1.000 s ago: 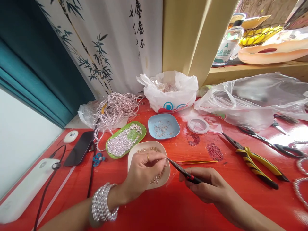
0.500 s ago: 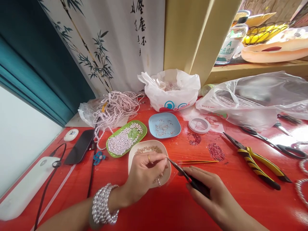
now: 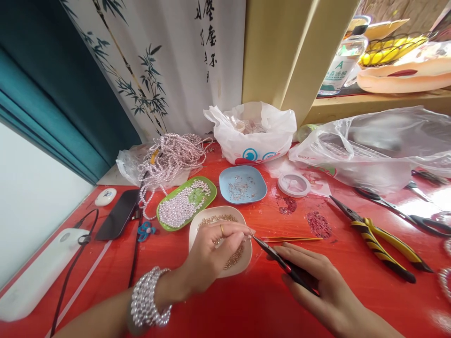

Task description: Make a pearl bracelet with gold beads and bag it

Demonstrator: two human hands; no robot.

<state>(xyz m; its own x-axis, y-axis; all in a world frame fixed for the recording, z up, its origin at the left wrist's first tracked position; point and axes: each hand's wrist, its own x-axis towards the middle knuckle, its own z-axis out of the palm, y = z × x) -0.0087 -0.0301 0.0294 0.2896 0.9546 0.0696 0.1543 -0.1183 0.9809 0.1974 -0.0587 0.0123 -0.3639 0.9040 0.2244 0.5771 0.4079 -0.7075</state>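
Observation:
My left hand [image 3: 211, 256], with a pearl bracelet [image 3: 146, 300] on the wrist, hovers over a white dish of small gold beads [image 3: 200, 225], fingertips pinched on something tiny that I cannot make out. My right hand [image 3: 317, 281] grips thin black pliers with a red mark [image 3: 278, 260], their tip pointing at my left fingertips. Beyond the white dish lie a green dish of loose pearls [image 3: 185, 204] and a blue dish of small metal findings [image 3: 243, 184].
Yellow-handled pliers [image 3: 380, 239], scissors [image 3: 405, 213], yellow tweezers [image 3: 292, 239] and a thread spool [image 3: 293, 184] lie on the red table [image 3: 246, 305] to the right. Pearl strands [image 3: 172, 155], plastic bags [image 3: 252, 134], a phone [image 3: 118, 215] and cables sit at the back and left.
My right hand slid a little toward me and to the right along the pliers. My left fingers stay pinched at the pliers' tip over the white dish.

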